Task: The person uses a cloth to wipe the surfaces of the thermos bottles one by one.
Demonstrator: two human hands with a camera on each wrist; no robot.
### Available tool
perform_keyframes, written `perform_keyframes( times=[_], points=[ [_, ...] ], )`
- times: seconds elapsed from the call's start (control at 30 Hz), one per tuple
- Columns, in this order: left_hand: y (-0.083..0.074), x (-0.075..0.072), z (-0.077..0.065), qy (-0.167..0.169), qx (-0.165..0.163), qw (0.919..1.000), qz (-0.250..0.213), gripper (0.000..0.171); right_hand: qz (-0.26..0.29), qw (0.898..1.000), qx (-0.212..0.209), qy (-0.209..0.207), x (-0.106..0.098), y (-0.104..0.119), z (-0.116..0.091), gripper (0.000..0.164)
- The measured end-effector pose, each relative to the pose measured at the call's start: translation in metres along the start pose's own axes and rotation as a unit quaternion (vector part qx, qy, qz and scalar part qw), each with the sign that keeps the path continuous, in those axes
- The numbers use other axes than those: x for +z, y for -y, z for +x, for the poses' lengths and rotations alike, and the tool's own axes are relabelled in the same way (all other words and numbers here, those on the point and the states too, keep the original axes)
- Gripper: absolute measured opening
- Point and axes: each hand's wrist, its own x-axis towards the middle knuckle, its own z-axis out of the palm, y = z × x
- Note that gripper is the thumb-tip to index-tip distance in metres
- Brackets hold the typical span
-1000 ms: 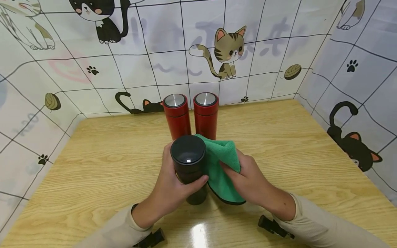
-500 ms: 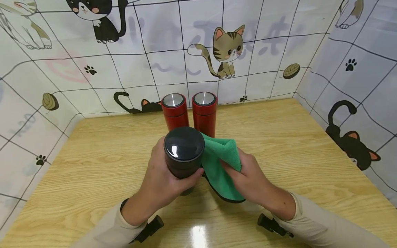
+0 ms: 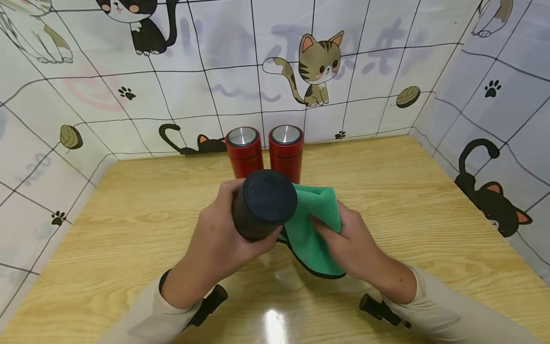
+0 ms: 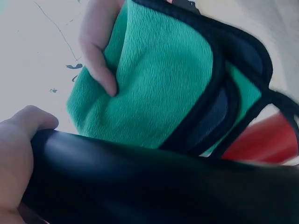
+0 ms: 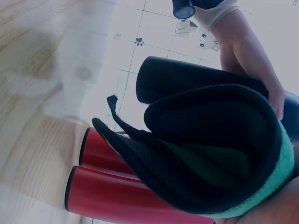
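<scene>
Head view: left hand (image 3: 221, 236) grips black vacuum flask (image 3: 264, 203), tilted, in front of two red flasks (image 3: 285, 160); right hand (image 3: 350, 243) clutches green cloth (image 3: 311, 239) beside it. Risks: loose hold could let smooth flask slip; forward swing could topple red pair.

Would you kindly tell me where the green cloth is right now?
In the head view, the green cloth is in the right hand, just right of the black bottle in the left hand, nearer the camera than the red bottles.
</scene>
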Motion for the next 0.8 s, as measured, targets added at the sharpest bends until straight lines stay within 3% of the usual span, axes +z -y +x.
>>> perform_keyframes(
  times=[0.27, 0.47, 0.8],
  points=[
    [0.0026, 0.0025, -0.0005, 0.056, -0.019, 0.9921, 0.111, 0.073, 0.047, 0.997, 0.069, 0.001, -0.0035, 0.0033, 0.0002, 0.030],
    [0.0032, 0.0074, -0.0027, 0.076, -0.008, 0.9846, 0.157, 0.071, 0.089, 0.994, 0.067, -0.017, -0.0047, 0.0044, -0.0012, 0.027],
    [-0.0015, 0.0084, -0.0062, 0.096, -0.001, 0.9728, 0.211, 0.069, 0.094, 0.993, 0.067, -0.037, -0.0055, 0.0027, 0.0017, 0.025]
  ],
)
